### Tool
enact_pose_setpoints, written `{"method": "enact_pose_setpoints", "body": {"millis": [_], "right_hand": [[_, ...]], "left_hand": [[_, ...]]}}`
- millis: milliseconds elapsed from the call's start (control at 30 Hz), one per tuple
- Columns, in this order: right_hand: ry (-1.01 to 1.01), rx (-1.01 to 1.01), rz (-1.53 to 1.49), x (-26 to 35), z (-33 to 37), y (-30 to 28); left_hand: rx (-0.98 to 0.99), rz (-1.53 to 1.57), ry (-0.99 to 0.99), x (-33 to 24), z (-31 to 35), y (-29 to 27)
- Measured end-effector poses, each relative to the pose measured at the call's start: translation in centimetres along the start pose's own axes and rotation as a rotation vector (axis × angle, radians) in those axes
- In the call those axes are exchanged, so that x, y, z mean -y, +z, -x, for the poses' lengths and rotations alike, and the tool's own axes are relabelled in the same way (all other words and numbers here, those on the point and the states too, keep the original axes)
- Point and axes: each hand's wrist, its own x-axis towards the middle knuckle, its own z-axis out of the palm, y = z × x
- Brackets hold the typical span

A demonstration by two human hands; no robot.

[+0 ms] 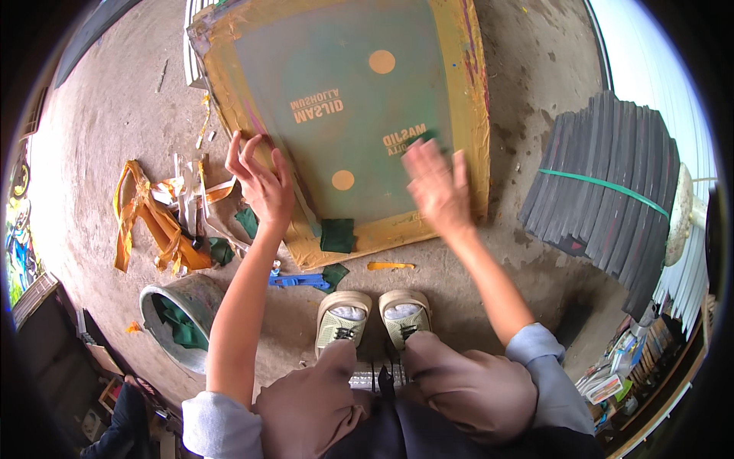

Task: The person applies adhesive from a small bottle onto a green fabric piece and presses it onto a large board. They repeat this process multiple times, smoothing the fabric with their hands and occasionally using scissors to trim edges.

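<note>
A large printing screen (pixel 336 46) lies in front of me, its border wrapped in brown tape around a translucent green mesh with pale lettering and two pale discs. My left hand (pixel 264 183) rests at the screen's left border, fingers apart and bent, holding nothing visible. My right hand (pixel 440 191) is over the right part of the mesh, fingers stretched out and blurred, thumb apart. A dark green patch shows by its fingertips; I cannot make out whether it is cloth. On the near border lies a dark green cloth scrap (pixel 337 236).
A grey bucket (pixel 150 316) holding green cloth stands left of my feet. Crumpled brown tape (pixel 157 229) lies beyond it. A blue plastic tool (pixel 298 281) and a yellow strip (pixel 391 266) are near my shoes. Right stands a strapped stack of dark slabs (pixel 589 153).
</note>
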Motion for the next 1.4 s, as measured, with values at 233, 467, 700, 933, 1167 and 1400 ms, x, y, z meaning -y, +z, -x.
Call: {"method": "enact_pose_setpoints", "body": {"millis": [233, 467, 700, 933, 1167, 1400], "right_hand": [[0.1, -0.438, -0.045, -4.2, -12.6, -2.0], [-0.139, 0.154, -0.074, 1.6, 3.4, 0.3], [0.08, -0.333, 0.011, -1.7, -12.4, -2.3], [-0.231, 0.015, -0.107, 3.0, -1.7, 0.5], [0.096, -0.481, 0.128, -5.6, -19.7, -4.8], [-0.35, 0.003, -0.166, 5.9, -10.2, -1.1]], "left_hand": [[0.032, 0.032, -0.025, -1.6, -0.2, 1.1], [0.001, 0.053, 0.0, -0.1, -0.1, 0.4], [0.025, 0.105, 0.003, -1.0, 0.1, 1.1], [0.025, 0.101, -0.016, -0.3, 0.1, 0.3], [0.013, 0.117, -0.001, -1.4, -0.2, 1.0], [0.002, 0.195, -0.042, -0.3, 0.0, -0.2]]}}
